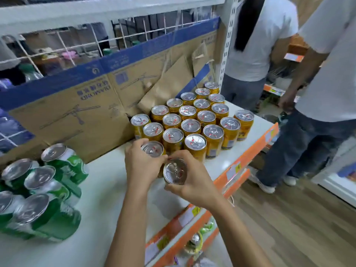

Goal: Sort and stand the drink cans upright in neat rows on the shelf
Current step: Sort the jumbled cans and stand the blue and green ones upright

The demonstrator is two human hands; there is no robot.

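Cans make up most of your finished work: the block of yellow cans [192, 120] stands upright in slanted rows on the white shelf [107, 189], running back toward the cardboard box [77, 105]. One yellow can [243, 124] sits just off the far side of that block, out of line. Nearer than the block and well apart from it, the green cans [40, 189] lean in a loose cluster, not yet in rows, so I judge you a bit past halfway, with the green lot left to sort.

Your left hand [141, 164] is closed around a can [153, 149] at the near corner of the block, fingers wrapped on its side. Your right hand [194, 182] grips a second can [175, 171] just in front of that corner, tilted with its top toward you, thumb and fingers pinching its body, both forearms reaching in from below
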